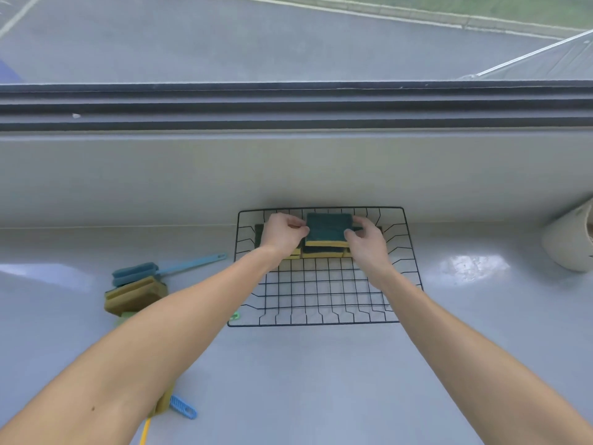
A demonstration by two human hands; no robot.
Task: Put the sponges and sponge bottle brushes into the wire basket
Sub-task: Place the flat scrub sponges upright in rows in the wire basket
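Two hands meet at the far end of the wire basket (324, 293) in the head view, both pinching one green-and-yellow sponge (328, 231): the left hand (282, 234) grips its left short edge, the right hand (365, 240) its right edge, fingertips curled onto the dark scouring face. This sponge sits on top of other sponges (321, 252) already lined along the basket's back wall, apparently touching the one beneath it, though whether its weight is fully released cannot be told. Nearer the person the basket's floor is bare grid. Left of the basket, well apart from it on the grey counter (481, 348), lies a sponge bottle brush (138, 273) with a blue head and long blue handle, its head resting on a yellow-green pile (134, 295) of what looks like further sponges or brush heads. Another blue handle (183, 406) and yellow foam (163, 403) peek from under the left forearm. The sponges should be light and squashy, so a gentle pinch at the short edges suits them; the brushes look rigid along the handle and soft at the head, best taken by the handle.
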